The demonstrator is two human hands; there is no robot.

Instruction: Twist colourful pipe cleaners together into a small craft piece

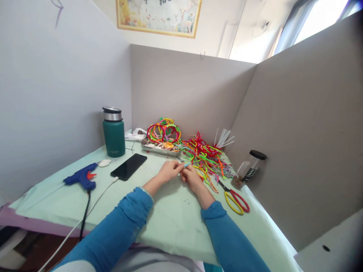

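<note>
Both of my hands meet over the middle of the table, fingertips pinched together. Between the fingers of my left hand (169, 170) and my right hand (191, 176) shows a small light-blue piece (186, 165), too small to name. Just beyond them spreads a pile of colourful pipe cleaners (204, 155), with a few yellow and orange strands beside my right hand. A metal tray (161, 151) behind my left hand holds small loose pieces, and pipe-cleaner rings (163, 132) rest at it. Scissors (234, 198) with one red and one yellow handle lie right of my right wrist.
On the left are a black phone (129, 166) on a white cable, a blue glue gun (82, 176) and a green bottle (114, 136). At the right edge a clear jar with a black lid (251, 168) leans. Grey partitions (187, 83) enclose the table.
</note>
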